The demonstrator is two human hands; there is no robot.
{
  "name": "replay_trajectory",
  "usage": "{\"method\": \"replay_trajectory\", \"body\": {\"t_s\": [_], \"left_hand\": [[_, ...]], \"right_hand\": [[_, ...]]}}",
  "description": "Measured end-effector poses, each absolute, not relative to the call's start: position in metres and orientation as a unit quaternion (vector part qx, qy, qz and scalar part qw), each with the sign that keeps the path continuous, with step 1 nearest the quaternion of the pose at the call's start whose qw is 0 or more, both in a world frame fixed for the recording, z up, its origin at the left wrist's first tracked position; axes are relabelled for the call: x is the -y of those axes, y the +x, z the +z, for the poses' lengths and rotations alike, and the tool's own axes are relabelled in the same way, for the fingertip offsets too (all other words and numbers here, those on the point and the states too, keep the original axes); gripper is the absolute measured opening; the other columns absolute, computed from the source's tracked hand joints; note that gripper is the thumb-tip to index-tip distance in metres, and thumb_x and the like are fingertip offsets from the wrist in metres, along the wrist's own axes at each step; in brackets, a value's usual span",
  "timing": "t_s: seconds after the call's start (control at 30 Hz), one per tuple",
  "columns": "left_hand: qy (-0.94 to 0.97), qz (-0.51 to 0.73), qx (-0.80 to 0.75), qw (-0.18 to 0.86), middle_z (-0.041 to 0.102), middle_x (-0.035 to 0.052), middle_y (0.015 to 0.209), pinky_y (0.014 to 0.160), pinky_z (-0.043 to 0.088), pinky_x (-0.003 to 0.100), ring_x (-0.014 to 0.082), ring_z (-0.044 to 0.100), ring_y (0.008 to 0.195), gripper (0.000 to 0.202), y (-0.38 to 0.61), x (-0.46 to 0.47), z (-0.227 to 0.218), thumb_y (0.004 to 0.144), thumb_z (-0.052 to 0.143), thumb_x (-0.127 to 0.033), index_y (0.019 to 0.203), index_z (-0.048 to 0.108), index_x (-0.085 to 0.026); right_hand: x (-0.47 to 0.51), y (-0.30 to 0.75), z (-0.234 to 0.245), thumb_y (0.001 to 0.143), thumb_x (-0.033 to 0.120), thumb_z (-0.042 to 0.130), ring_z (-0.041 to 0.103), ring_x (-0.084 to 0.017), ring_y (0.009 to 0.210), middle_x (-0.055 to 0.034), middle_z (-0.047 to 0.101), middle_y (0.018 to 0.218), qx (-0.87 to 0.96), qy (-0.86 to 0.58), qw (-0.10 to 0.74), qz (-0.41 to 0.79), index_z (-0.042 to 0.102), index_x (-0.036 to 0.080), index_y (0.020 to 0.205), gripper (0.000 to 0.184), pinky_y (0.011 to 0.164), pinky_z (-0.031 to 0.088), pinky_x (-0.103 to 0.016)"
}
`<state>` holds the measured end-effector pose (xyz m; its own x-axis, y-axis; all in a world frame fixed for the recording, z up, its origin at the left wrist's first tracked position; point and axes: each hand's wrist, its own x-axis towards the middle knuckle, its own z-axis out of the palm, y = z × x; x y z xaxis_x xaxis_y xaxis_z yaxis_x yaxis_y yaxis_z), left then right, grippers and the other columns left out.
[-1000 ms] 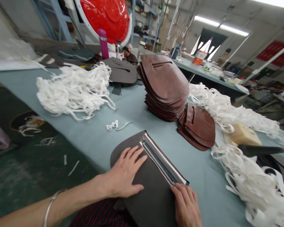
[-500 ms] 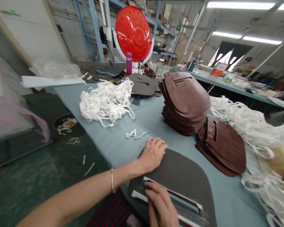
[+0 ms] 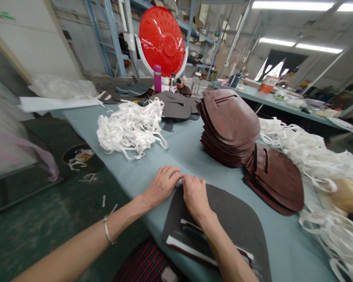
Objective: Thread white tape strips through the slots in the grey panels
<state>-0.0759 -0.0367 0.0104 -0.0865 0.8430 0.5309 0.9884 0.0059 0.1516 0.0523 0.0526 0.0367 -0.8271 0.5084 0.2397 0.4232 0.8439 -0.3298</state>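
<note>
A dark grey leather-like panel (image 3: 232,211) with rounded corners lies at the table's near edge. Across its lower part runs a long slot, bordered by white tape strips (image 3: 191,250) and a dark red edge. Just past the panel's far left corner, my left hand (image 3: 164,182) and my right hand (image 3: 195,194) meet, fingertips pinched together. A trace of white strip (image 3: 181,179) shows between them; most of it is hidden by the fingers. My right forearm crosses over the panel and covers part of the slot.
A heap of white strips (image 3: 131,127) lies on the blue-green table (image 3: 182,150). To the right stand a tall stack of brown leather panels (image 3: 229,117) and a lower stack (image 3: 278,178). More white strips (image 3: 302,145) spread along the right. A purple bottle (image 3: 157,78) stands behind.
My right hand has left the slot and moved up to the far corner. My left hand has shifted left off the panel. The loose white strip no longer lies on the table.
</note>
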Motion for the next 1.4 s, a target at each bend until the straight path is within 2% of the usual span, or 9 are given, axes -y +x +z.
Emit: {"method": "replay_trajectory", "body": {"t_s": [0.07,0.17,0.33,0.47,0.57,0.7,0.9,1.13,1.4], "left_hand": [[-0.671,-0.207,0.695,0.154,0.056,0.0084,0.101,0.084,0.041,0.036,0.0212,0.051,0.096,0.019,-0.079,0.036,0.013,0.094,0.039,-0.019,0.099,0.057,-0.018],[-0.687,-0.156,0.694,0.151,0.056,0.0077,0.096,0.078,0.041,0.035,0.0213,0.051,0.088,0.018,-0.092,0.031,0.014,0.094,0.040,-0.018,0.096,0.058,-0.019],[-0.646,-0.179,0.729,0.141,0.056,0.0071,0.086,0.073,0.040,0.033,0.0205,0.051,0.079,0.021,-0.128,0.015,0.012,0.090,0.038,-0.010,0.093,0.058,-0.016],[-0.616,-0.227,0.746,0.113,0.058,0.0047,0.084,0.071,0.041,0.029,0.0179,0.052,0.077,0.026,-0.146,0.009,0.016,0.091,0.033,-0.007,0.102,0.055,-0.013],[-0.631,-0.252,0.729,0.082,0.059,0.0037,0.088,0.074,0.043,0.028,0.0166,0.054,0.081,0.023,-0.130,0.009,0.024,0.096,0.033,-0.016,0.105,0.054,-0.014],[-0.720,-0.248,0.647,0.030,0.057,0.0045,0.106,0.087,0.042,0.031,0.0182,0.052,0.099,0.024,-0.079,0.008,0.028,0.089,0.057,-0.034,0.109,0.056,-0.021],[-0.743,-0.221,0.630,0.045,0.059,0.0037,0.089,0.077,0.038,0.032,0.0179,0.050,0.086,0.017,-0.047,-0.005,0.025,0.094,0.047,-0.026,0.088,0.061,-0.019],[-0.788,-0.095,0.590,0.147,0.058,0.0066,0.088,0.073,0.037,0.036,0.0215,0.050,0.081,0.017,-0.059,-0.020,0.032,0.094,0.039,-0.013,0.096,0.055,-0.017],[-0.698,-0.161,0.688,0.122,0.053,0.0023,0.077,0.072,0.040,0.030,0.0166,0.048,0.076,0.019,-0.133,-0.023,0.028,0.094,0.034,-0.008,0.091,0.052,-0.014]], "right_hand": [[-0.052,0.063,0.036,0.095,0.015,0.034,0.062,-0.019,0.081,-0.0068,0.068,0.084,0.941,-0.263,0.145,0.154,0.061,0.017,0.097,0.026,0.075,0.041,-0.029],[-0.052,0.085,0.036,0.098,0.019,0.030,0.063,-0.015,0.073,-0.0034,0.068,0.081,0.930,-0.288,0.146,0.177,0.059,0.019,0.096,0.029,0.066,0.039,-0.023],[-0.053,0.126,0.033,0.098,0.028,0.026,0.062,-0.016,0.063,-0.0020,0.067,0.071,0.906,-0.353,0.136,0.191,0.060,0.020,0.095,0.035,0.059,0.035,-0.024],[-0.058,0.158,0.023,0.098,0.031,0.024,0.062,-0.017,0.062,-0.0032,0.066,0.069,0.895,-0.395,0.140,0.156,0.060,0.020,0.096,0.037,0.056,0.034,-0.024],[-0.058,0.172,0.019,0.098,0.032,0.023,0.062,-0.018,0.060,-0.0028,0.065,0.067,0.894,-0.402,0.134,0.148,0.059,0.019,0.095,0.038,0.056,0.035,-0.025],[-0.053,0.175,0.016,0.098,0.031,0.023,0.062,-0.017,0.060,-0.0022,0.065,0.068,0.894,-0.394,0.137,0.161,0.058,0.019,0.097,0.036,0.056,0.036,-0.025],[-0.047,0.180,0.015,0.099,0.030,0.024,0.064,-0.017,0.063,-0.0024,0.067,0.070,0.893,-0.400,0.134,0.159,0.059,0.020,0.099,0.037,0.057,0.037,-0.024],[-0.040,0.185,0.018,0.098,0.023,0.030,0.065,-0.018,0.060,-0.0005,0.067,0.067,0.895,-0.416,0.126,0.098,0.060,0.022,0.102,0.030,0.054,0.032,-0.026],[-0.033,0.223,0.008,0.093,0.012,0.034,0.064,-0.017,0.057,0.0001,0.068,0.070,0.907,-0.397,0.138,0.010,0.059,0.020,0.099,0.027,0.051,0.031,-0.026]]}}
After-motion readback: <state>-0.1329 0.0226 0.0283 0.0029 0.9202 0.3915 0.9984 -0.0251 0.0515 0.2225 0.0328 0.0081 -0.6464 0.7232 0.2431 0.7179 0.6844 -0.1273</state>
